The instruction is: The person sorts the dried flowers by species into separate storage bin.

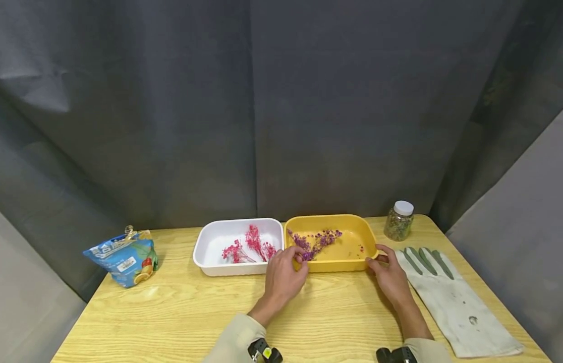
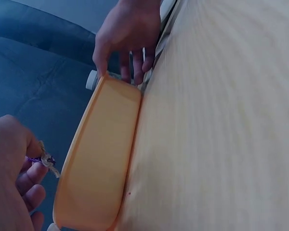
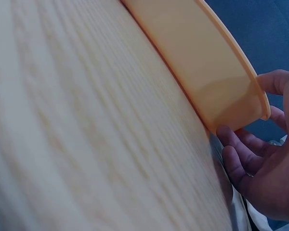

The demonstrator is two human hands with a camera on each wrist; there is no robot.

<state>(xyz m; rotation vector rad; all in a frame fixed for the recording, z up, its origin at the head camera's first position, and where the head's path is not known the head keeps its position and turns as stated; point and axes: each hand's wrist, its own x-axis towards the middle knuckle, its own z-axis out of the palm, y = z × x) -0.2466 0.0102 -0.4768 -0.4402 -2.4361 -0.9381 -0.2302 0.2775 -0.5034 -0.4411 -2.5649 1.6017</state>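
Note:
My left hand (image 1: 286, 276) pinches the tied stem end of a bunch of purple dried flowers (image 1: 327, 239) over the front left of a yellow tray (image 1: 349, 266). In the left wrist view, a bit of twine (image 2: 49, 162) shows between the fingertips. The flower heads spread into the tray. My right hand (image 1: 390, 275) grips the tray's front right corner; in the right wrist view its thumb lies on the rim and other fingers curl beside the outer wall (image 3: 207, 62). Small purple and reddish bits (image 1: 361, 248) lie on the tray floor.
A white tray (image 1: 211, 267) with pink dried flowers (image 1: 254, 239) stands against the yellow tray's left side. A clipped blue bag (image 1: 127, 259) is at the far left. A white-lidded jar (image 1: 398, 224) and a pale glove (image 1: 463, 307) with green fingertips are at the right.

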